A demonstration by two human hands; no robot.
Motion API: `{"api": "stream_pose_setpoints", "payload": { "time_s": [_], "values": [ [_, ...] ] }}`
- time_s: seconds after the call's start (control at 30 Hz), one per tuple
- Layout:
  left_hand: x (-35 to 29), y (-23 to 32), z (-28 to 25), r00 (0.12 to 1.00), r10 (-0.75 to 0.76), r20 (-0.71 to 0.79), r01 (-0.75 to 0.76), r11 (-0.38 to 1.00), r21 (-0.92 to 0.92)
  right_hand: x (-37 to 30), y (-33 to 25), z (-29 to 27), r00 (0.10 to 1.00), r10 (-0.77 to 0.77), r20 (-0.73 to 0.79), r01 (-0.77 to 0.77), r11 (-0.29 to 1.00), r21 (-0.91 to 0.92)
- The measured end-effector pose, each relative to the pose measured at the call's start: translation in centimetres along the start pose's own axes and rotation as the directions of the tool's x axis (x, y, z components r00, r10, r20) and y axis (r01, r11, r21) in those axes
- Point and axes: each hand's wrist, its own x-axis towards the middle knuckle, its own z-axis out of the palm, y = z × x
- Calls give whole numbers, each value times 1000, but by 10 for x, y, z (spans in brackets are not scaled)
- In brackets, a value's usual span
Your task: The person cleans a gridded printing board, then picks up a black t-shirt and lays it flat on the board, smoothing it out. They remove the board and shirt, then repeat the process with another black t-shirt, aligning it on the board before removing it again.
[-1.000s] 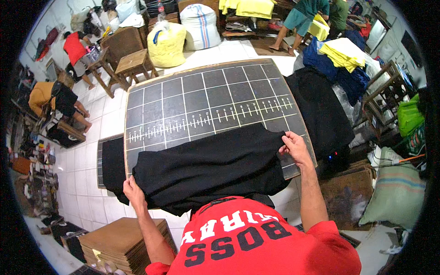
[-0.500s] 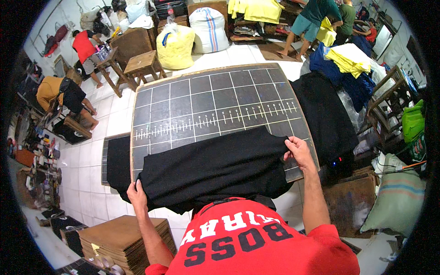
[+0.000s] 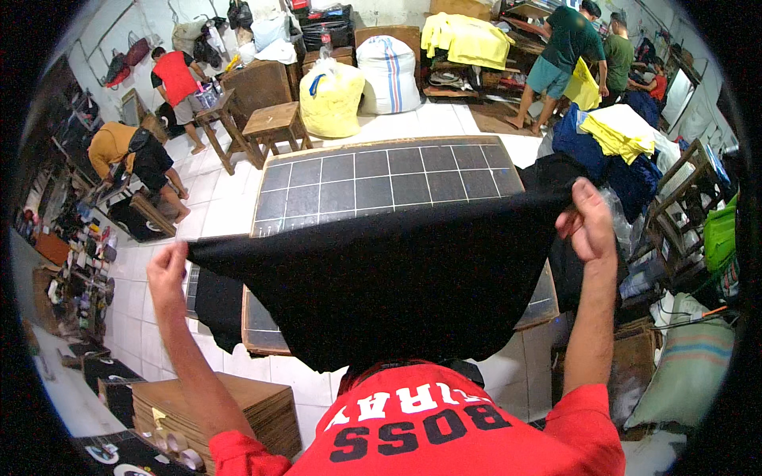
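A piece of black fabric (image 3: 405, 278) hangs stretched between my hands, raised over the near part of a dark board (image 3: 389, 174) ruled with a white grid. My left hand (image 3: 168, 274) pinches its left upper corner, out beyond the board's left edge. At the right upper corner, my right hand (image 3: 589, 220) grips the cloth with the fingers curled. The upper edge runs nearly straight from hand to hand, while the lower part droops toward my red shirt and covers the board's ruler marks almost wholly.
More black cloth lies at the board's right side (image 3: 567, 270) and lower left (image 3: 222, 305). A stack of brown boards (image 3: 214, 404) stands near my left arm. Wooden stools (image 3: 274, 125), a yellow bag (image 3: 332, 99) and a white sack (image 3: 389, 75) are beyond. Several people work farther off.
Both hands have lifted and spread apart, raising the black fabric off the board and pulling its upper edge taut. The view has shifted slightly.
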Motion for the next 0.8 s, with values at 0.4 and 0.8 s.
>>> {"api": "stream_pose_setpoints", "payload": {
  "time_s": [0.4, 0.8],
  "values": [
    [187, 134, 17, 955, 78, 285, 53, 903, -426, 157, -136, 20, 979, -205, 0, 205, 978, -23],
    [330, 118, 172, 992, -39, 118, 107, 750, -653, 389, -98, 17, 878, -342, -334, 410, 898, 158]
  ]
}}
